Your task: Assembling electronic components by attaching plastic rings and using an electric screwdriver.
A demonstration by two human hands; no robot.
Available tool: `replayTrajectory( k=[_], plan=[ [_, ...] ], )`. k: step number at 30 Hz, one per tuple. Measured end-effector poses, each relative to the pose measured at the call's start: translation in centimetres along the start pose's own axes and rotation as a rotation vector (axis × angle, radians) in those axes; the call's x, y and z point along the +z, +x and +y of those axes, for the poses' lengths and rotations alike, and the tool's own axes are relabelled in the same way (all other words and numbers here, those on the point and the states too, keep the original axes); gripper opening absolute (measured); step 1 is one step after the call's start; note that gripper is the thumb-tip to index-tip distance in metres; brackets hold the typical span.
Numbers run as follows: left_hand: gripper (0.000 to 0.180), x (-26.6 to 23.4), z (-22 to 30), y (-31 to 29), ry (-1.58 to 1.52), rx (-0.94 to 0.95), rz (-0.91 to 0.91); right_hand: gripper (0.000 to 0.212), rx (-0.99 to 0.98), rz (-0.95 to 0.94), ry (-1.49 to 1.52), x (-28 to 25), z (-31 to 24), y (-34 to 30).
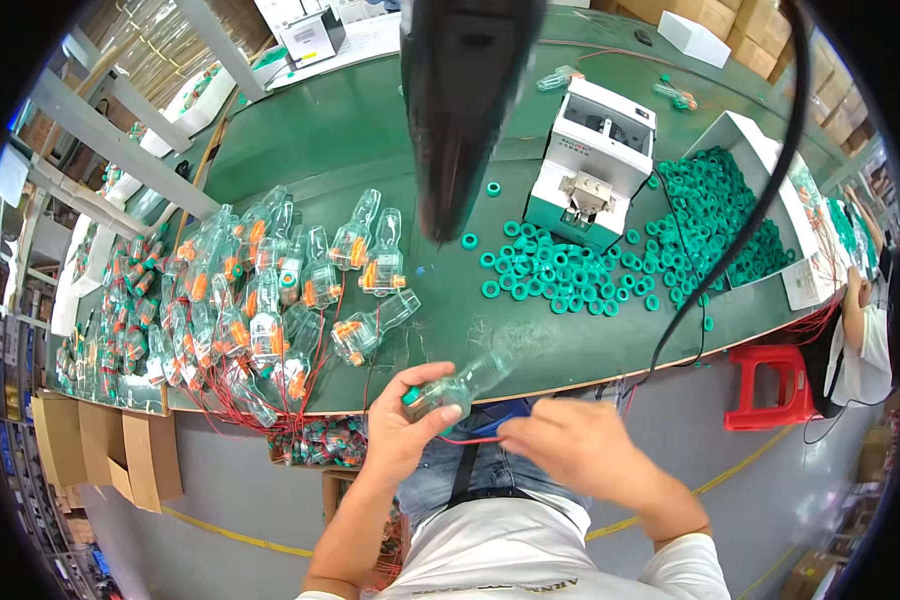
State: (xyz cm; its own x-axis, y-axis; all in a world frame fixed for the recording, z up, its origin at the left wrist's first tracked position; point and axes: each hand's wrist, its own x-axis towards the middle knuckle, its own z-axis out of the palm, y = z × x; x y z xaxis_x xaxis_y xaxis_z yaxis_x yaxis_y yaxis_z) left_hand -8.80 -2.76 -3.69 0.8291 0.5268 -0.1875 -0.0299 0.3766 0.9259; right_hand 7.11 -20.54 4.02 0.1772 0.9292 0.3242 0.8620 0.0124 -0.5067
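My left hand [402, 422] is wrapped round a clear plastic bottle-shaped housing [485, 374] with a green part at its wide end. Its narrow neck points up and to the right, just in front of the table edge. A red wire [467, 440] runs from beside the housing to my right hand [572, 440], whose fingers are closed on it. On the green table [440, 345] to the left lie many similar clear housings [266, 335] with orange parts inside and red wires trailing over the edge.
Loose green rings [570, 275] lie before a white and green machine [595, 150]. More spill from a white box [750, 130]. A dark object [460, 110] hangs in the upper middle. A red stool [765, 388] and another person [863, 340] are at right. Open cardboard boxes [105, 445] stand at left.
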Motion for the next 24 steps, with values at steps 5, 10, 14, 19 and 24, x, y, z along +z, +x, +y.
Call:
replayTrajectory(
  k=[5,10,14,19,24],
  plan=[
    [0.045,-0.3,2.4,-1.0,-0.068,-0.070,-0.187,0.014,0.002,0.122,-0.173,-2.2,2.0,2.0],
    [0.037,0.8,4.7,-0.4,0.041,0.143,-0.260,0.008,0.065,0.060,0.080,4.1,2.9,0.1],
    [0.034,-0.2,5.3,0.7,0.618,0.348,-0.462,0.011,-0.112,-0.338,0.453,2.4,-2.0,-0.2],
    [0.032,-0.4,6.9,-1.4,-0.055,0.123,-0.408,0.019,0.121,-0.209,0.508,4.6,-0.8,-0.9],
    [0.034,-1.8,6.0,-1.1,0.211,0.174,-0.846,0.020,-0.043,-0.087,0.375,2.8,0.1,0.8]
  ],
)
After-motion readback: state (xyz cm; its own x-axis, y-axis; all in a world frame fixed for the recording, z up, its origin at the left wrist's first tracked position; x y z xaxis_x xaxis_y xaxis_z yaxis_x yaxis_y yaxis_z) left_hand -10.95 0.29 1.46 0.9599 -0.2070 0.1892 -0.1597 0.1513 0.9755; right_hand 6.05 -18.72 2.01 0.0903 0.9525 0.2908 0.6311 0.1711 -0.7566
